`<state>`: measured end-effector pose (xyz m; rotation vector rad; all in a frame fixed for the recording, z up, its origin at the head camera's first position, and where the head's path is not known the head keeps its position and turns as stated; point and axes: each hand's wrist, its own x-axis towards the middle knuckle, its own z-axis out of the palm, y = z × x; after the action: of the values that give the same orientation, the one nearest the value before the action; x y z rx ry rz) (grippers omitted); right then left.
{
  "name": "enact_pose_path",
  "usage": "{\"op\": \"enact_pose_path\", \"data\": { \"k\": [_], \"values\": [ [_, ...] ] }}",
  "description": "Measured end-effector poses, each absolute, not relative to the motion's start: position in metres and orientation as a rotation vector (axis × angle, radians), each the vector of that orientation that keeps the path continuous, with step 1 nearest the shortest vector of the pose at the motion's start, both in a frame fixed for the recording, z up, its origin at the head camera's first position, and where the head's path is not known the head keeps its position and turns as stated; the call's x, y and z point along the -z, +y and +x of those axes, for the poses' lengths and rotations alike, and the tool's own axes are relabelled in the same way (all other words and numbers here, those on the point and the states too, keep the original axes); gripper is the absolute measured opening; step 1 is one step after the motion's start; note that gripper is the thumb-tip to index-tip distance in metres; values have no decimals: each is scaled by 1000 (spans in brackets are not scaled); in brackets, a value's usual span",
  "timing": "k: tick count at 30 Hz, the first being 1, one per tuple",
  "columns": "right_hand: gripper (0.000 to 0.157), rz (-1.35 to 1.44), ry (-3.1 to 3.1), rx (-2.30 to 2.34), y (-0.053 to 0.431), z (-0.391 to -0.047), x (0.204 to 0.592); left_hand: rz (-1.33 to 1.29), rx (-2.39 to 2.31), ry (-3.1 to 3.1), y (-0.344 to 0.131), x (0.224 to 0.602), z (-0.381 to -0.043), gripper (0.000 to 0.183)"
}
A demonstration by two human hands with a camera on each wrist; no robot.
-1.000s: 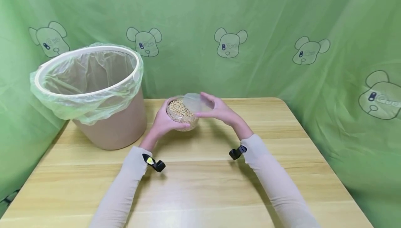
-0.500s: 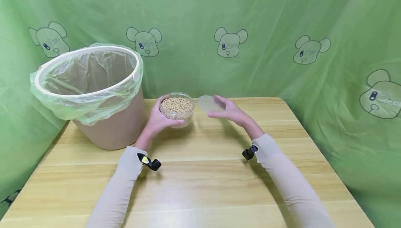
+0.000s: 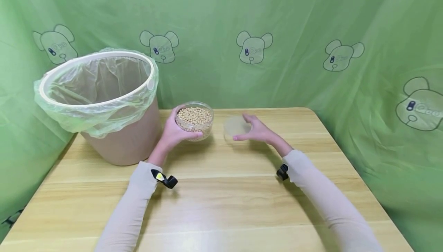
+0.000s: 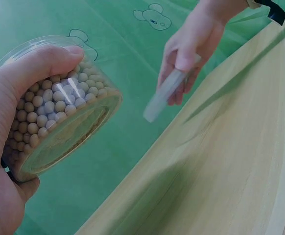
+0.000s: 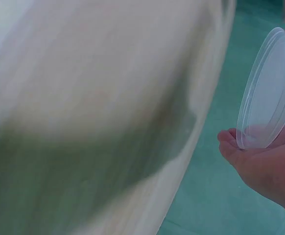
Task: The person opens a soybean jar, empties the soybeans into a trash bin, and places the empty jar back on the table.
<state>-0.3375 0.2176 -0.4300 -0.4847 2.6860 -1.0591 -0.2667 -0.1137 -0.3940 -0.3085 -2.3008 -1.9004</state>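
Note:
My left hand (image 3: 174, 131) grips a round, clear plastic jar (image 3: 205, 129) full of pale dried beans (image 3: 195, 116), with its top uncovered. In the left wrist view the thumb lies across the side of the jar (image 4: 66, 110), and its underside shows, held above the table. To the right, my right hand (image 3: 260, 131) holds a thin, translucent round lid (image 3: 232, 127) by its edge, apart from the jar. The right wrist view shows the lid (image 5: 266, 93) between thumb and fingers, above the wood surface.
A large pinkish bin (image 3: 129, 144) lined with a pale green bag (image 3: 100, 119) stands at the left, close to my left hand. A green printed curtain (image 3: 207, 79) hangs right behind the wooden table (image 3: 214, 206) and along its sides.
The lid has come away from over the jar, moving right and then down toward the table with my right hand. My left hand has shifted slightly left with the jar.

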Motion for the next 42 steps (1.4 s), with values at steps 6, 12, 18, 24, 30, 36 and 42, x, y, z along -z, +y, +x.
{"op": "enact_pose_path", "data": {
  "k": [6, 12, 18, 24, 30, 36, 42],
  "values": [
    [126, -491, 2714, 986, 218, -336, 437, -312, 1911, -2290, -115, 394, -267, 115],
    [129, -482, 2711, 945, 217, -338, 443, -298, 1907, -2279, -116, 392, -267, 114],
    [132, -504, 2717, 879, 214, -338, 449, -279, 1881, -2287, -116, 392, -268, 114],
    [135, -527, 2744, 796, 208, -336, 451, -259, 1861, -2282, -120, 408, -284, 119],
    [131, -524, 2738, 725, 206, -331, 453, -262, 1819, -2276, -119, 412, -289, 122],
    [130, -526, 2725, 712, 208, -326, 456, -266, 1788, -2276, -114, 405, -287, 122],
    [130, -518, 2726, 701, 210, -325, 458, -272, 1766, -2264, -107, 386, -283, 121]
  ]
}}
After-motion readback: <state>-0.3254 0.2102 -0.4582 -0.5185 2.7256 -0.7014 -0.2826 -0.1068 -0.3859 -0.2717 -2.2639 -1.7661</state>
